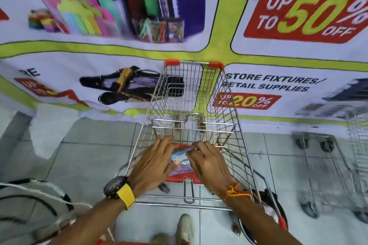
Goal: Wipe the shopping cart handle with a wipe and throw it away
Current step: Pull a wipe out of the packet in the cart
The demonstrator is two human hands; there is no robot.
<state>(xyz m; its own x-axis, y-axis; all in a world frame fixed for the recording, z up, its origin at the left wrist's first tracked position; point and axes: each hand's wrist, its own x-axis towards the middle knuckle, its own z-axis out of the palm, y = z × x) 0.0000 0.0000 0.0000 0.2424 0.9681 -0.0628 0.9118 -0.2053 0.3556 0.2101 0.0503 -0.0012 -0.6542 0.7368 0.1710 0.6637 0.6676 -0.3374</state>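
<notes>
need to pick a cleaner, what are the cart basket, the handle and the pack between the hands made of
Cart basket: bare metal wire, shiny, seen as thin silvery rods in a grid. Handle: likely red plastic, smooth and matte, mostly hidden by the hands. Pack: probably soft plastic film, glossy and crinkled; blur leaves it uncertain.

— What can you read on the banner (119,49) behind the cart?

— At the upper right, a red panel (306,11) says "UP TO 50% OFF", the number in yellow-green.

— And lower down?

— Dark slanted letters (272,83) spell "STORE FIXTURES/ RETAIL SUPPLIES". Under them a small red tag (247,101) reads "UP TO 20% OFF", partly behind the cart's wires.

— Anything at the left?

— Only "RE" (29,72), the end of a cut-off word, and a red tag (35,86) starting "UP TO"; its number is too blurred to read.
</notes>
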